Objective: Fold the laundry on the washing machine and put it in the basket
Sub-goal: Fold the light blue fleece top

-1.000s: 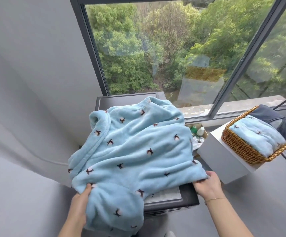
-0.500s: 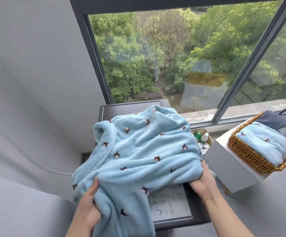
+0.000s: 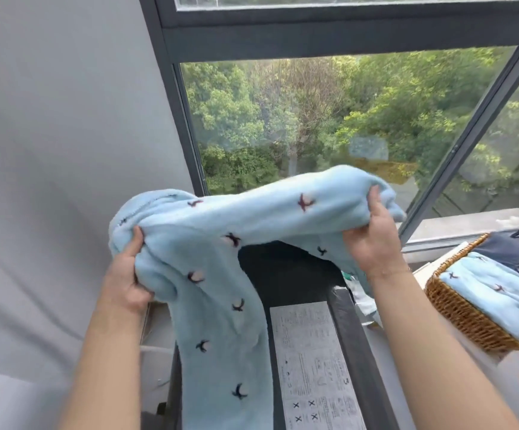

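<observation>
**Shake it flat before you fold**

Your left hand (image 3: 127, 274) and right hand (image 3: 373, 240) each grip a bunched end of the fleece (image 3: 221, 259), held up between them above the washer (image 3: 286, 274), its tail hanging below your left. Spread your grips to find true corners, then lay it flat. The basket (image 3: 469, 321) waits low to your right

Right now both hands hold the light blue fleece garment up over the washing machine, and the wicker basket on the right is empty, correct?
Not quite. In the head view the wicker basket is not empty: it holds a folded light blue fleece piece and a dark garment. The rest stands: left hand and right hand hold the fleece garment over the washing machine.
</observation>
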Available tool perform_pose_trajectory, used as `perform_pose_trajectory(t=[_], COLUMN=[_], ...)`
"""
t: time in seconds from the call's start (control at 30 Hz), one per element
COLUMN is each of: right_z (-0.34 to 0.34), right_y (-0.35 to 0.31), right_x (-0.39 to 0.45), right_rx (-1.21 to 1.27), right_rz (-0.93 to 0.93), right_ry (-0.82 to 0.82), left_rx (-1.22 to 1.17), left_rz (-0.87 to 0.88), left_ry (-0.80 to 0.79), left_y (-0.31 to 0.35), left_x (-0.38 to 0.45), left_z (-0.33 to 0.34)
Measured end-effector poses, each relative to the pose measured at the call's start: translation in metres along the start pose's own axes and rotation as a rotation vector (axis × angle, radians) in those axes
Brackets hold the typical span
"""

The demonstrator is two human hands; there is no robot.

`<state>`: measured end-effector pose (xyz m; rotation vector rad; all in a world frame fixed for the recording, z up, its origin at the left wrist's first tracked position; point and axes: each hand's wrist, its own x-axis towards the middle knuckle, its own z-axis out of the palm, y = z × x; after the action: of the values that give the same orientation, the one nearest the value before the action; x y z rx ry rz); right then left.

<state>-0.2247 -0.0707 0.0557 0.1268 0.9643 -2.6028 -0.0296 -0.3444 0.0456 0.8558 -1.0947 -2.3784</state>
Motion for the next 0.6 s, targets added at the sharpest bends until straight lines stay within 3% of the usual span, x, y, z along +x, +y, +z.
perform_pose_trajectory(t=[0.13, 0.23, 0.37, 0.5, 0.6], right_z=[-0.102, -0.162, -0.192, -0.197, -0.201], right_y=[0.057, 0.088, 0.087, 0.073, 0.071], right_x=[-0.039, -0.068, -0.086, -0.094, -0.103], right_rx=[-0.254, -0.356, -0.455, -0.384, -0.209], right_rz=[-0.054, 0.059, 0.142, -0.107, -0.153], right_ry=[0.466, 0.721, 0.872, 0.905, 0.983], left_rx=[0.165, 0.329, 0.377, 0.409, 0.539], left_rz=[-0.231, -0.401, -0.481, -0.525, -0.53], left_ry=[0.19, 0.353, 0.422, 0.392, 0.351], left_y=[-0.077, -0.137, -0.162, -0.146, -0.132], left_x=[-0.013, -0.034, -0.056, -0.066, -0.088], left_z=[-0.068, -0.102, -0.117, -0.116, -0.105])
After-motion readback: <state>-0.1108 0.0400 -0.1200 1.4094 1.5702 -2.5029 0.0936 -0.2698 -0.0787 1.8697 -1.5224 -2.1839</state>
